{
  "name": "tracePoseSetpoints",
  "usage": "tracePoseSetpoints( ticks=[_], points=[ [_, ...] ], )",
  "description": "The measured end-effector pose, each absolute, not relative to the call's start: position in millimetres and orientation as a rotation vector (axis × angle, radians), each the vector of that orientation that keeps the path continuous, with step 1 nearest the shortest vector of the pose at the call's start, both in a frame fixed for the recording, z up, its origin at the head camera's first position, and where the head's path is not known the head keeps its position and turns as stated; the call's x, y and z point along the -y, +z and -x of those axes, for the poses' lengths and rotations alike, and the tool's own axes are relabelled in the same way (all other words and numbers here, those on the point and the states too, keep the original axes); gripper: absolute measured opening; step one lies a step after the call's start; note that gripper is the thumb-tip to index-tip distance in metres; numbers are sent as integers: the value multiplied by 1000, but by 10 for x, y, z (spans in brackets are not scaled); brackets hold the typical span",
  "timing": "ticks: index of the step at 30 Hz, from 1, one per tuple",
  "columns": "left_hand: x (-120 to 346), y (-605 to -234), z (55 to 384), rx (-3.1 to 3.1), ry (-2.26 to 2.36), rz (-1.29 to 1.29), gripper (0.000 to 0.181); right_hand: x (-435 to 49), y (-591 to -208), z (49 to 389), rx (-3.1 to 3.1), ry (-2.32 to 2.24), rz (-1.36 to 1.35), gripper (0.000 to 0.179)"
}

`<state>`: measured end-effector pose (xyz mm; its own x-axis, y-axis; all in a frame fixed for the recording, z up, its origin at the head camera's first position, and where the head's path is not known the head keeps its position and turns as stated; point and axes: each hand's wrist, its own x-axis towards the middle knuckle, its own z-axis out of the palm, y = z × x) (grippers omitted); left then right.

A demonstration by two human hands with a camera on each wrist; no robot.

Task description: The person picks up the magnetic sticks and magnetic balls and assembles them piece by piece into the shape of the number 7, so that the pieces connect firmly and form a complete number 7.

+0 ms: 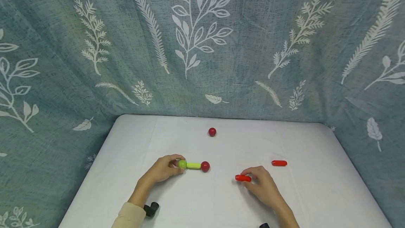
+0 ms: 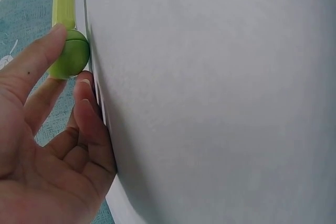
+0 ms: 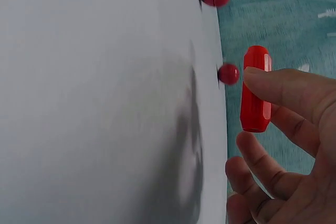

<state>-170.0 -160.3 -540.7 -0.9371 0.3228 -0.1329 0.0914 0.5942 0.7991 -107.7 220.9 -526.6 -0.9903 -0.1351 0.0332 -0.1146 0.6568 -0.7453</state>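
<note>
My left hand (image 1: 166, 168) pinches a green ball (image 1: 182, 164) between thumb and fingers. From that ball a yellow-green ribbed rod (image 1: 193, 165) runs right to a red ball (image 1: 205, 166), the three in one line. The left wrist view shows the thumb across the green ball (image 2: 73, 56) where it meets the rod (image 2: 64, 4). To the right, my right hand (image 1: 260, 184) holds a short red rod (image 1: 243, 178) by thumb and fingers. In the right wrist view this red rod (image 3: 256, 90) stands over the table's edge line, its lower end free.
Another red ball (image 1: 212, 132) lies toward the back of the white table (image 1: 177, 136). A second red rod (image 1: 279, 163) lies beyond my right hand. Black objects (image 1: 152, 209) show near my left sleeve and at the front edge. A patterned green-blue curtain (image 1: 240, 45) surrounds the table.
</note>
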Motion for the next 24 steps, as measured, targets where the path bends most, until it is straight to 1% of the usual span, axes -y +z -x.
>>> tracePoseSetpoints(
  ticks=[5,9,15,24],
  points=[
    [1611,-5413,1699,-2561,1264,-339,34,-1944,-5263,1077,-2792,-1275,254,29],
    [1609,-5422,1704,-2559,1265,-343,34,-1726,-5254,1077,-2771,-1238,341,29],
    [1602,-5434,1709,-2556,1262,-342,34,-1440,-5252,1105,-2750,-1187,488,25],
    [1607,-5449,1718,-2552,1258,-342,33,-1059,-5295,1130,-2701,-1137,624,22]
  ],
)
